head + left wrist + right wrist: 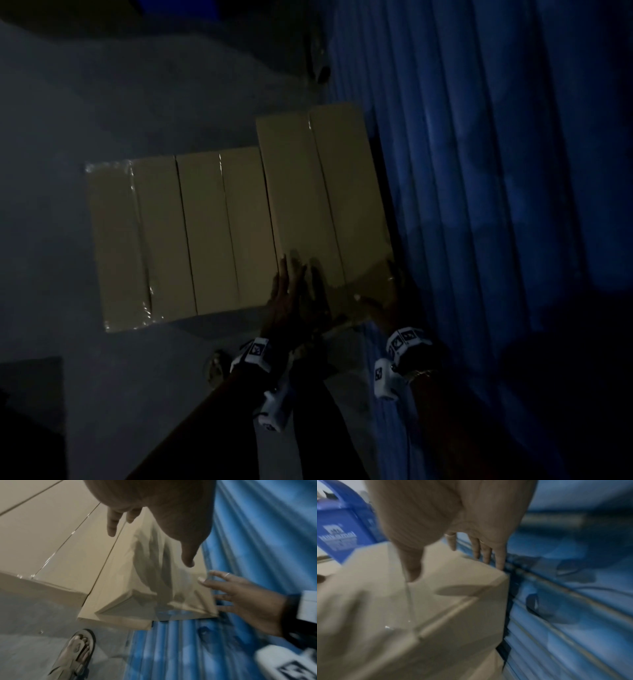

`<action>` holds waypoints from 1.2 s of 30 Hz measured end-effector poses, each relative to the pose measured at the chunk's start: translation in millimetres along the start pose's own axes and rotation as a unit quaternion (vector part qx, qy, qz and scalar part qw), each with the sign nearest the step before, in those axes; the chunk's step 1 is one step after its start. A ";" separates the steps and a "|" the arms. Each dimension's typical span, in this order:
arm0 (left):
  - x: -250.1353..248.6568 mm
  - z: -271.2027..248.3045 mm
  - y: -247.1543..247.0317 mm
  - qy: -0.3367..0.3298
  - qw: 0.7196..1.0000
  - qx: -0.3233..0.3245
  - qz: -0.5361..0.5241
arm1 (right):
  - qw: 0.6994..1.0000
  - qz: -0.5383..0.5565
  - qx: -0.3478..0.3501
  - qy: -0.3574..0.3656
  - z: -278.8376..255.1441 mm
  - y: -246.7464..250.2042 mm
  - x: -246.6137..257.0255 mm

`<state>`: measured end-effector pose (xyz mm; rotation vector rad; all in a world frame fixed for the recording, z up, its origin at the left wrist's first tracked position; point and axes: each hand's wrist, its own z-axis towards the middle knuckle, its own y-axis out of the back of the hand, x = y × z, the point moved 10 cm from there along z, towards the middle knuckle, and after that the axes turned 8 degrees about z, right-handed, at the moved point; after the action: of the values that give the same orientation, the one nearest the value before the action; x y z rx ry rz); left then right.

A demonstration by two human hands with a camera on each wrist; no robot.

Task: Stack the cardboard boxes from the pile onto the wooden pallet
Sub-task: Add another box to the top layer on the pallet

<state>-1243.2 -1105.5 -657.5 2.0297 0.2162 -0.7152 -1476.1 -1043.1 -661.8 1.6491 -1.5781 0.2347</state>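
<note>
Three taped cardboard boxes lie side by side on the floor in the dim head view. The right box (318, 192) (145, 574) (436, 601) sits higher and reaches further back than the middle box (219, 233) and the left box (137, 240). My left hand (287, 284) (180, 534) is open, its fingers straight over the right box's near left edge, casting a shadow on its top. My right hand (383, 298) (240, 595) (436, 520) is spread at the near right corner, thumb over the top, fingers down the right side. No pallet shows.
A blue corrugated shutter (479, 171) (257, 534) stands close against the right box's right side, leaving only a narrow gap. My sandalled foot (75, 653) stands on the grey floor just before the boxes. A blue printed object (342, 534) is behind the box.
</note>
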 end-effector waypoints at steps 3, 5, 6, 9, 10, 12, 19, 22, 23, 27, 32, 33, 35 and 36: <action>6.0 5.2 -13.5 -0.009 1.000 -0.016 0.010 | 0.999 0.040 0.011 0.004 8.4 -4.8 -7.2; 9.4 3.1 -14.5 -0.029 0.998 -0.044 -0.024 | 0.999 0.044 0.010 0.020 15.0 -3.0 -5.8; 9.9 1.4 -13.0 -0.036 0.997 -0.062 -0.042 | 0.999 0.030 0.007 0.033 18.0 -0.9 -5.7; 8.4 1.7 -11.3 -0.044 0.988 -0.101 -0.106 | 0.998 0.005 0.015 0.056 24.4 -3.9 -8.3; 8.7 2.7 -9.8 -0.049 0.986 -0.109 -0.120 | 0.998 -0.001 0.026 0.061 22.8 -6.7 -6.9; 17.3 2.4 -4.7 -0.053 0.983 -0.116 -0.134 | 0.997 -0.009 0.048 0.061 17.5 -14.1 -8.6; 37.0 -20.3 64.4 -0.079 0.973 -0.150 -0.154 | 0.985 -0.002 0.027 0.168 -29.0 -31.2 44.0; 32.4 -34.8 95.1 -0.075 0.973 -0.149 -0.157 | 0.980 0.066 -0.008 0.188 -48.4 -26.0 69.4; 32.1 -41.0 102.8 -0.070 0.973 -0.150 -0.161 | 0.978 0.093 -0.024 0.188 -54.0 -22.9 80.6; 39.7 -65.8 124.4 -0.040 0.968 -0.166 -0.185 | 0.978 0.072 0.024 0.194 -76.5 -31.1 127.1; 51.9 -86.0 154.7 -0.024 0.964 -0.164 -0.207 | 0.974 0.048 0.104 0.195 -91.5 -52.4 146.3; 52.9 -91.1 161.9 -0.024 0.964 -0.167 -0.204 | 0.973 0.041 0.119 0.192 -95.3 -57.7 150.5; 55.6 -105.4 173.7 -0.015 0.964 -0.173 -0.201 | 0.969 0.004 0.142 0.204 -102.2 -65.9 158.2; 56.1 -113.5 178.9 -0.013 0.965 -0.176 -0.196 | 0.964 -0.017 0.150 0.221 -105.8 -69.6 164.4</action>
<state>-1076.8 -1115.5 -515.2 1.6512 0.6955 -0.8757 -1339.6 -1104.8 -518.1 1.6978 -1.2147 0.7993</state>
